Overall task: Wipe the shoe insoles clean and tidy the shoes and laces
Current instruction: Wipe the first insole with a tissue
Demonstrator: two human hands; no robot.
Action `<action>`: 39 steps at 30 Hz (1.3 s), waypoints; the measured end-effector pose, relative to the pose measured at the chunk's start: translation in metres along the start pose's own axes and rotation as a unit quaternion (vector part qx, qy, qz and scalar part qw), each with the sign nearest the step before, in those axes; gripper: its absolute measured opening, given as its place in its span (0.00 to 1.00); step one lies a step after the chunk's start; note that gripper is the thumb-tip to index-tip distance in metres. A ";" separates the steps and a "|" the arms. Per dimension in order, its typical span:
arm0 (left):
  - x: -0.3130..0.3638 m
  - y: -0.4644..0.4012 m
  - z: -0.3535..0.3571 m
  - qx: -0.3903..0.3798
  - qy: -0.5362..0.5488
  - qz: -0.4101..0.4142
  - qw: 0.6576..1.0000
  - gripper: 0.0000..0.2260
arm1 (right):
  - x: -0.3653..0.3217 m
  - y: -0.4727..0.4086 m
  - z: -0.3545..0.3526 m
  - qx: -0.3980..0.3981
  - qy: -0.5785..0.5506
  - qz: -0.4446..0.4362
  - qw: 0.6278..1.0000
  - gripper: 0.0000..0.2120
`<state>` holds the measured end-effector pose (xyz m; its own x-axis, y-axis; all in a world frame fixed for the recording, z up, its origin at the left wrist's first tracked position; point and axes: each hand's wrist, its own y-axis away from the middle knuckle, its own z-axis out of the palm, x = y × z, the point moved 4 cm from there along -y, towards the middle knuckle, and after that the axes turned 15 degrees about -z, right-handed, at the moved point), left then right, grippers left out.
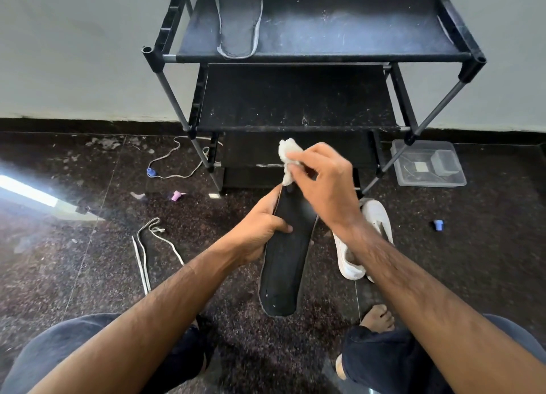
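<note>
- Your left hand (260, 231) grips the black insole (285, 263) by its left edge, thumb laid across the top face and fingers curled behind, holding it lengthwise above the floor with one end toward you.
- Your right hand (323, 183) pinches a crumpled white cloth (289, 160) between thumb and fingertips, and the cloth hangs down to touch the far end of that insole.
- A second insole (239, 18), dark with a pale edge, lies flat on the left part of the top shelf of the black shoe rack (354, 24).
- A white shoe (369, 231) lies on the dark floor (88, 260) just right of the held insole, partly hidden behind your right forearm.
- One white lace (147, 246) lies loose on the floor to your left; another lace (174, 163) curls near the rack's left leg.
- A clear plastic container (428, 163) sits on the floor beside the rack's right leg.
- Small blue and pink caps lie scattered on the floor.
</note>
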<state>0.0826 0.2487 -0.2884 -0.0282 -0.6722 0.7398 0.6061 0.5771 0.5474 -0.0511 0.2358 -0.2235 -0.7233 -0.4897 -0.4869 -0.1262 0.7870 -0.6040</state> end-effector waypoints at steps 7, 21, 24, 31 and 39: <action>0.007 0.001 -0.013 0.084 0.086 0.020 0.992 0.23 | -0.002 0.006 0.001 -0.051 -0.027 0.007 0.998 0.09; 0.015 0.003 -0.024 0.062 0.259 0.010 0.964 0.32 | -0.038 0.023 0.030 -0.232 -0.226 -0.021 0.946 0.10; 0.017 0.002 -0.025 0.082 0.234 0.022 0.968 0.30 | -0.018 0.010 0.014 -0.148 -0.233 0.049 0.960 0.09; 0.005 -0.006 -0.019 0.098 0.238 0.027 0.966 0.24 | -0.036 0.022 0.028 -0.163 -0.025 -0.068 0.984 0.08; 0.002 -0.007 -0.018 0.098 0.249 0.041 0.963 0.21 | 0.001 0.023 0.018 -0.155 0.080 -0.019 0.984 0.14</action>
<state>0.0929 0.2350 -0.2974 0.4282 -0.7316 0.5305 0.4275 0.6811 0.5944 -0.0428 0.2467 -0.2495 -0.8088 -0.4756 -0.3459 -0.3391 0.8577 -0.3864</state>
